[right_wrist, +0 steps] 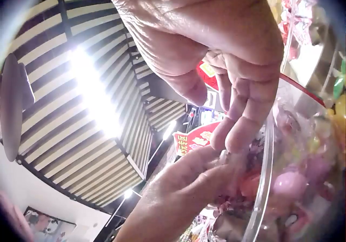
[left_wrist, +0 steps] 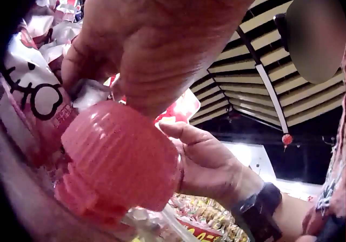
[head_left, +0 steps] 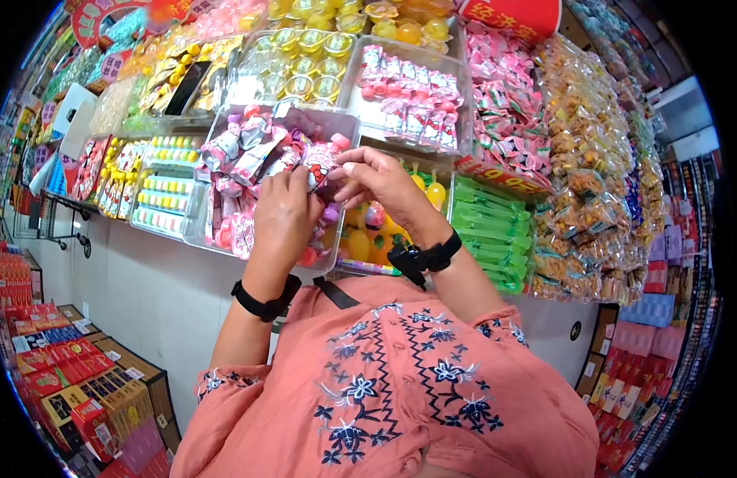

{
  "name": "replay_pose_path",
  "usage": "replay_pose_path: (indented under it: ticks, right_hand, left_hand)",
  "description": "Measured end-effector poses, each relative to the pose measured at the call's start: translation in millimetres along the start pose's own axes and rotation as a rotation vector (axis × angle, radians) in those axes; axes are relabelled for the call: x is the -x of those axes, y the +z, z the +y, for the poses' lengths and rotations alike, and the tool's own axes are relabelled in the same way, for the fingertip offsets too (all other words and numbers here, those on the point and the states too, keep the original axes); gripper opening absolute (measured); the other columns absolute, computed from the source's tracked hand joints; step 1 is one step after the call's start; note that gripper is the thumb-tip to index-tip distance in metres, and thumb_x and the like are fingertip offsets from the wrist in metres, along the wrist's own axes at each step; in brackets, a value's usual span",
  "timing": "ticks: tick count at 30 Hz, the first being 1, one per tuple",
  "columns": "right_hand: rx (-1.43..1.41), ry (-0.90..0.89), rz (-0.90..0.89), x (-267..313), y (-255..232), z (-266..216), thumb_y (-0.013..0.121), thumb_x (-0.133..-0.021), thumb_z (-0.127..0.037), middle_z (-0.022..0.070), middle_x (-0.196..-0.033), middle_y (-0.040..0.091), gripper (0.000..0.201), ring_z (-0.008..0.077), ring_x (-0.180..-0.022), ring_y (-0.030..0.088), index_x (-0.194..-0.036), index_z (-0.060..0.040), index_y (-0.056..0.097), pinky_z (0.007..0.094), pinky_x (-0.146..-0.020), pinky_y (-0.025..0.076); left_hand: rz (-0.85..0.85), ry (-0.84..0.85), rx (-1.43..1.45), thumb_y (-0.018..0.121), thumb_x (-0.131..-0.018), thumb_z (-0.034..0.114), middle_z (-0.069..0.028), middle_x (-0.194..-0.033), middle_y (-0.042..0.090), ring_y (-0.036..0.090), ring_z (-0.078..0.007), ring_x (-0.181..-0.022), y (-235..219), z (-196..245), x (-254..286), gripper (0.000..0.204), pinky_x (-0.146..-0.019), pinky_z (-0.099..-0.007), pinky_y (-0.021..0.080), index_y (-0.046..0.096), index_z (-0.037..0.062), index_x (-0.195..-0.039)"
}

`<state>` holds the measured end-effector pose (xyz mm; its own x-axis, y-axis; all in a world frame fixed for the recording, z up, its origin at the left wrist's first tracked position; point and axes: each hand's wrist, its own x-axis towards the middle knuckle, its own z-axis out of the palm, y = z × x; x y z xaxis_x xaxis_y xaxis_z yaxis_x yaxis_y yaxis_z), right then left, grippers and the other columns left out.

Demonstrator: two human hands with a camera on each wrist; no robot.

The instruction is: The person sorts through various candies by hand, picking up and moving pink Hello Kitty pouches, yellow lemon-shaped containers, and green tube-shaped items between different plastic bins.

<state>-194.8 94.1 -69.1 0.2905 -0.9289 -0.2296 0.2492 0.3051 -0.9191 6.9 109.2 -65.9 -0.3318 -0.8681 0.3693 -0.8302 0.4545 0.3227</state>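
Left grip point(head_left: 282, 213) is curled round a pink-capped candy packet point(head_left: 319, 163), held above the clear bin point(head_left: 348, 127) of like packets — at the bin's right edge. Right grip point(head_left: 376, 179) pinches the same packet from the right with thumb and fingertips point(right_wrist: 233, 133). The left wrist view shows the ribbed pink cap point(left_wrist: 121, 161) directly beneath the left palm. Neighbouring bins hold yellow jelly cups point(head_left: 304, 64) and green packets point(head_left: 492, 227) — well apart from both hands.
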Motion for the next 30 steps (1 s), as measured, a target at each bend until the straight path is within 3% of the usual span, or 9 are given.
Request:
replay_pose_path:
  ticks: [4, 9, 12, 16, 17, 21, 24, 25, 30]
  right_hand:
    - [0.040, -0.011, 0.055, -1.2, -0.1, 1.1, 0.056, -0.099, -0.025, 0.0128, -0.105, 0.066, 0.029, 0.0190, -0.082, 0.069, -0.116, -0.0010, 0.052, 0.0295, -0.070, 0.059]
    - [-0.022, 0.030, 0.127, -3.2, 11.7, 0.8, 0.058, -0.099, -0.033, 0.0127, -0.109, 0.060, 0.043, 0.0227, -0.090, 0.068, -0.123, 0.0001, 0.047, 0.0332, -0.071, 0.060]
    - [-0.133, 0.016, 0.062, -8.5, 17.4, 0.6, 0.058, -0.098, -0.042, 0.0117, -0.114, 0.059, 0.051, 0.0219, -0.094, 0.066, -0.125, 0.0000, 0.047, 0.0369, -0.077, 0.060]
    - [-0.282, -0.014, -0.006, -8.2, 17.7, -3.7, 0.057, -0.099, -0.039, 0.0069, -0.110, 0.064, 0.043, 0.0180, -0.093, 0.066, -0.123, -0.0037, 0.056, 0.0387, -0.078, 0.059]
    - [-0.327, -0.002, -0.015, -9.6, 16.0, -3.8, 0.057, -0.100, -0.039, 0.0058, -0.109, 0.065, 0.041, 0.0171, -0.093, 0.066, -0.122, -0.0045, 0.058, 0.0383, -0.079, 0.058]
    - [-0.446, -0.087, -0.003, -15.4, 12.8, 0.7, 0.056, -0.101, -0.035, 0.0049, -0.106, 0.067, 0.037, 0.0145, -0.094, 0.066, -0.119, -0.0043, 0.062, 0.0321, -0.083, 0.055]
    - [-0.484, -0.096, -0.032, -11.6, 9.8, -1.8, 0.056, -0.101, -0.034, 0.0052, -0.108, 0.067, 0.037, 0.0152, -0.094, 0.066, -0.121, -0.0034, 0.061, 0.0327, -0.084, 0.055]
    - [-0.495, -0.118, -0.022, -9.4, 11.2, -3.7, 0.056, -0.101, -0.033, 0.0051, -0.108, 0.067, 0.037, 0.0157, -0.096, 0.066, -0.121, -0.0024, 0.061, 0.0328, -0.086, 0.054]
    - [-0.481, -0.166, -0.020, -1.7, 9.3, -7.6, 0.056, -0.101, -0.032, 0.0059, -0.109, 0.067, 0.037, 0.0169, -0.098, 0.066, -0.121, -0.0010, 0.060, 0.0341, -0.088, 0.054]
  left_hand:
    - [0.017, -0.113, 0.224, 0.064, -0.086, 0.013, -0.0234, -0.105, 0.064, 0.060, -0.0399, -0.099, -5.6, -6.7, -0.9, 0.036, -0.087, -0.0454, 0.049, 0.060, 0.0005, -0.119]
    - [-0.175, -0.496, 0.771, 0.057, -0.096, 0.015, -0.0097, -0.097, 0.069, 0.062, -0.0146, -0.083, -17.0, -0.2, -3.7, 0.033, -0.076, -0.0298, 0.051, 0.059, -0.0012, -0.125]
    - [-0.073, -0.357, 0.716, 0.058, -0.094, 0.018, -0.0212, -0.109, 0.067, 0.067, -0.0246, -0.090, -6.2, -6.9, 0.9, 0.037, -0.079, -0.0354, 0.052, 0.059, -0.0028, -0.125]
    - [0.044, -0.039, 0.343, 0.066, -0.090, 0.014, -0.0133, -0.106, 0.064, 0.062, -0.0256, -0.099, -20.3, 10.3, 2.6, 0.038, -0.088, -0.0353, 0.049, 0.059, 0.0018, -0.125]
    - [0.053, 0.032, 0.344, 0.070, -0.086, 0.013, -0.0149, -0.112, 0.061, 0.057, -0.0316, -0.108, -24.2, 15.9, 3.0, 0.043, -0.094, -0.0385, 0.046, 0.059, 0.0035, -0.126]
    - [0.122, 0.063, 0.415, 0.069, -0.090, 0.020, -0.0135, -0.114, 0.061, 0.059, -0.0273, -0.107, -21.1, 20.1, 2.7, 0.048, -0.094, -0.0362, 0.046, 0.054, 0.0017, -0.132]
    - [-0.001, -0.277, 0.711, 0.065, -0.096, 0.025, -0.0112, -0.111, 0.061, 0.062, -0.0218, -0.099, -6.2, 12.7, 5.4, 0.052, -0.089, -0.0323, 0.050, 0.048, -0.0023, -0.136]
    - [-0.054, -0.331, 0.929, 0.062, -0.098, 0.029, -0.0079, -0.108, 0.061, 0.061, -0.0137, -0.088, -6.2, 15.5, 4.8, 0.053, -0.077, -0.0265, 0.052, 0.046, -0.0036, -0.137]
    - [-0.269, -0.547, 1.247, 0.064, -0.097, 0.029, -0.0034, -0.102, 0.062, 0.058, -0.0069, -0.081, -10.3, 25.9, 4.1, 0.050, -0.067, -0.0219, 0.050, 0.049, 0.0003, -0.135]
